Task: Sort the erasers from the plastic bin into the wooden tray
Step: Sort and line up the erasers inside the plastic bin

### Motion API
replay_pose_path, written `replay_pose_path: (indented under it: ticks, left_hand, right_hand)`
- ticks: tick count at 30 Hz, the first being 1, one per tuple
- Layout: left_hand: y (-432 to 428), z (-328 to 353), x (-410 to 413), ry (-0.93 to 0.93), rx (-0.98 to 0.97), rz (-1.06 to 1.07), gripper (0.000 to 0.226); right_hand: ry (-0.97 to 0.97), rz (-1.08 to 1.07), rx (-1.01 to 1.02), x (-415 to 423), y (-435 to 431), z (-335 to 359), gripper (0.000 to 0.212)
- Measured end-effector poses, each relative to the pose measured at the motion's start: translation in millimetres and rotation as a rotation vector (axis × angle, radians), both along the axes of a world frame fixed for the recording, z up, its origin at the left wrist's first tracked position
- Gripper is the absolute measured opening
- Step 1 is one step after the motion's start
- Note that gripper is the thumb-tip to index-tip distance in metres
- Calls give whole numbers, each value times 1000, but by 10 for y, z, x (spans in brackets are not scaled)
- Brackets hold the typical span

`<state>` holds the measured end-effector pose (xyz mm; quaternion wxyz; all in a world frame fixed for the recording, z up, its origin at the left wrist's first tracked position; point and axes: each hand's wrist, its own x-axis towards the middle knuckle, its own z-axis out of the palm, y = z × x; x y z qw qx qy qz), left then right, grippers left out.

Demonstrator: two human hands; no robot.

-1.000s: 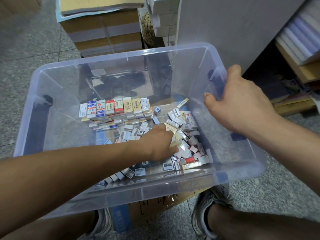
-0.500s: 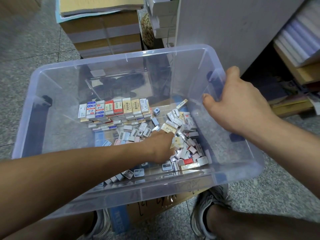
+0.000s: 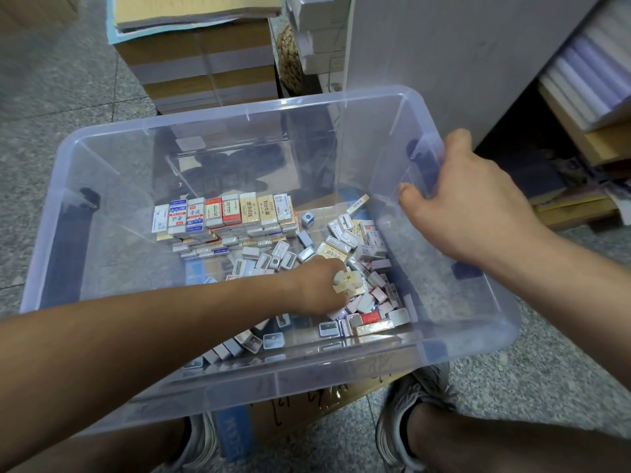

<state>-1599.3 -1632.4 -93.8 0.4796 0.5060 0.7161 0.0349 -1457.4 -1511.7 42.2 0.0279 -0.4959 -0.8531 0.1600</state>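
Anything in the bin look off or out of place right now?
Mixed in with the loose erasers are small pencil sharpeners, which don't belong in an eraser sort. No wooden tray is in view. The left hand grips a cream eraser.

Speckled grey stone floor (image 3: pixel 61 107). On it: stacked cardboard boxes (image 3: pixel 205 63) at the back, a flattened cardboard box (image 3: pixel 307 404) beneath the clear plastic bin (image 3: pixel 239 114), and two grey sneakers (image 3: pixel 409 404).
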Motion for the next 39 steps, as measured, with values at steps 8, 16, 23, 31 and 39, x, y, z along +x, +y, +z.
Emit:
replay_pose_path:
  ticks: [8, 16, 23, 31, 39]
  left_hand:
    - [-11, -19, 49, -25, 2, 42, 41]
    - [20, -34, -13, -73, -11, 148, 53]
    - [0, 21, -93, -27, -6, 97, 66]
    - [-106, 479, -438, -64, 106, 269, 37]
    - [-653, 1219, -601, -285, 295, 607, 17]
  right_hand:
    - [0, -1, 8, 4, 17, -26, 43]
    - [7, 9, 16, 3, 28, -42, 43]
    - [-3, 13, 17, -9, 28, -36, 43]
    - [-17, 2, 12, -6, 18, -18, 41]
    - [-51, 34, 141, 17, -57, 42, 55]
